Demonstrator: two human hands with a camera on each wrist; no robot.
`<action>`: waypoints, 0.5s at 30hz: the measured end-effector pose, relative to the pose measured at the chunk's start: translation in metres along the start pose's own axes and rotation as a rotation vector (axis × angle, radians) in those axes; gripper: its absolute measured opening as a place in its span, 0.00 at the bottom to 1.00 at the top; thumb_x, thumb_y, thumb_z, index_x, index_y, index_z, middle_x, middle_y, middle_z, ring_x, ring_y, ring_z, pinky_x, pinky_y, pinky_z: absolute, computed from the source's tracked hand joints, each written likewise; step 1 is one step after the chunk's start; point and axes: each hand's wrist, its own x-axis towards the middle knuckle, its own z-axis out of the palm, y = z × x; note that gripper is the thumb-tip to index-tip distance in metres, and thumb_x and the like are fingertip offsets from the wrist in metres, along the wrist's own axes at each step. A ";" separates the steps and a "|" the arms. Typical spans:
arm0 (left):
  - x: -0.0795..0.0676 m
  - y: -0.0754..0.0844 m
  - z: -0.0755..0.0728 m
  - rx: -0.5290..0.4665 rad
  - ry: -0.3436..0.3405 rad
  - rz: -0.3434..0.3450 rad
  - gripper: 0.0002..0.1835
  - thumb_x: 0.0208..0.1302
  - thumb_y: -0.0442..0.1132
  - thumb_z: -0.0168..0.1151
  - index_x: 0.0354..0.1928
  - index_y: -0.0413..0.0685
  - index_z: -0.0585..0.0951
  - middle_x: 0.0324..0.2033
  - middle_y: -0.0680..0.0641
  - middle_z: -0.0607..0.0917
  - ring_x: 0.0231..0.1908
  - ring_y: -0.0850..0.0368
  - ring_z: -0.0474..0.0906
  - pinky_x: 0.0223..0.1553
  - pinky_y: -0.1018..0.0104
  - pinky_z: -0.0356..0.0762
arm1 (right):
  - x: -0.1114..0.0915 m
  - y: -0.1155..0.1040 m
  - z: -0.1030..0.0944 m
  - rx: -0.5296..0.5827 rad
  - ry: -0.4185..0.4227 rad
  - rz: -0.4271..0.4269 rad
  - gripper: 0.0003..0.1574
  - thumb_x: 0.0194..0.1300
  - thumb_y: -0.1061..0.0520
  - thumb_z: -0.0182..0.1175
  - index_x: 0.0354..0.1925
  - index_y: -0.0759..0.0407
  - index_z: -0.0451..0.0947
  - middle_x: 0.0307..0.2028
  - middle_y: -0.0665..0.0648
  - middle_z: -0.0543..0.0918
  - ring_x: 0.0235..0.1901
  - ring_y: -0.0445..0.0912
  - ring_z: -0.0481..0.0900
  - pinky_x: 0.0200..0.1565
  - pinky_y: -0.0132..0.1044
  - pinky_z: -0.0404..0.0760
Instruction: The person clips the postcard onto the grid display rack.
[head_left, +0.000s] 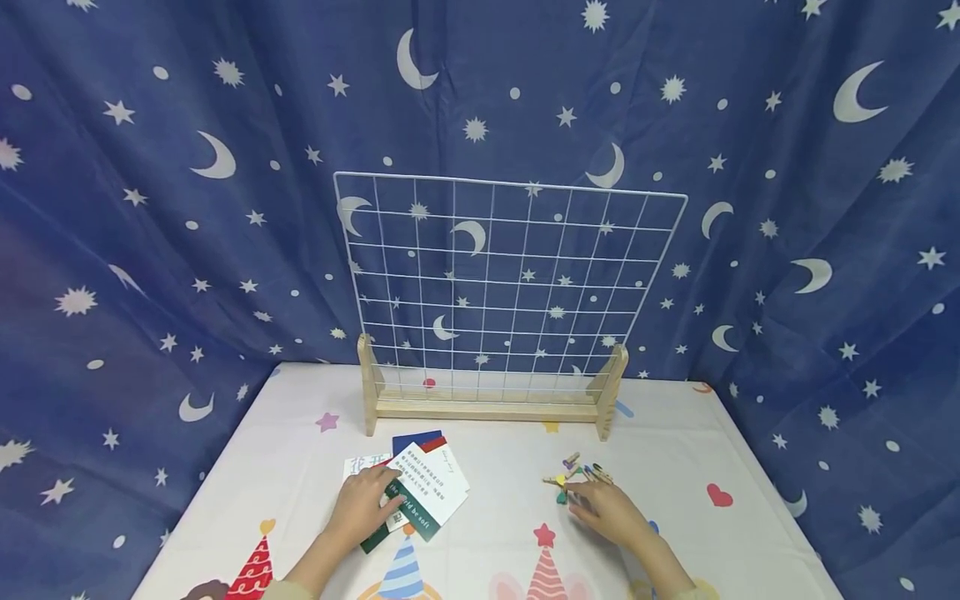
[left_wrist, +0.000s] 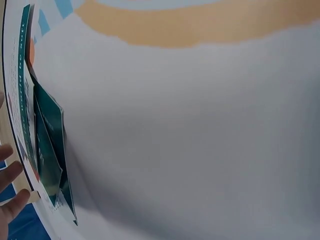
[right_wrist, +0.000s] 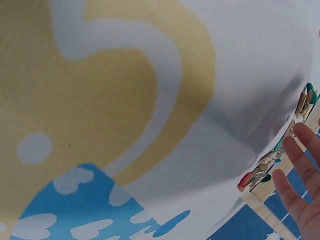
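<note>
A loose, overlapping pile of printed cards (head_left: 450,479) lies left of centre on the table; the top card is white with a green strip and lettering. My left hand (head_left: 362,507) reaches over the pile's left side, its spread fingertips right at the cards. The left wrist view shows the dark green cards (left_wrist: 47,115) nearly edge-on, with fingers (left_wrist: 15,200) beside them. To the right, several small wooden clothespins (head_left: 598,473) with coloured decorations are heaped together. My right hand (head_left: 611,510) hovers at the heap's near side, fingers extended next to the clothespins (right_wrist: 262,172).
A white wire grid (head_left: 510,283) stands upright at the back of the table, held by a wooden base (head_left: 487,411) with two side posts. The table wears a white cloth (head_left: 300,433) with party-hat prints. A blue star-and-moon curtain (head_left: 750,208) hangs behind.
</note>
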 end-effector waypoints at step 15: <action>0.019 0.011 0.003 -0.035 -0.196 -0.120 0.44 0.52 0.62 0.65 0.66 0.43 0.66 0.63 0.34 0.68 0.64 0.33 0.62 0.58 0.28 0.58 | 0.002 0.001 -0.004 0.037 0.032 -0.006 0.18 0.59 0.57 0.62 0.47 0.65 0.80 0.45 0.60 0.85 0.44 0.53 0.83 0.46 0.47 0.82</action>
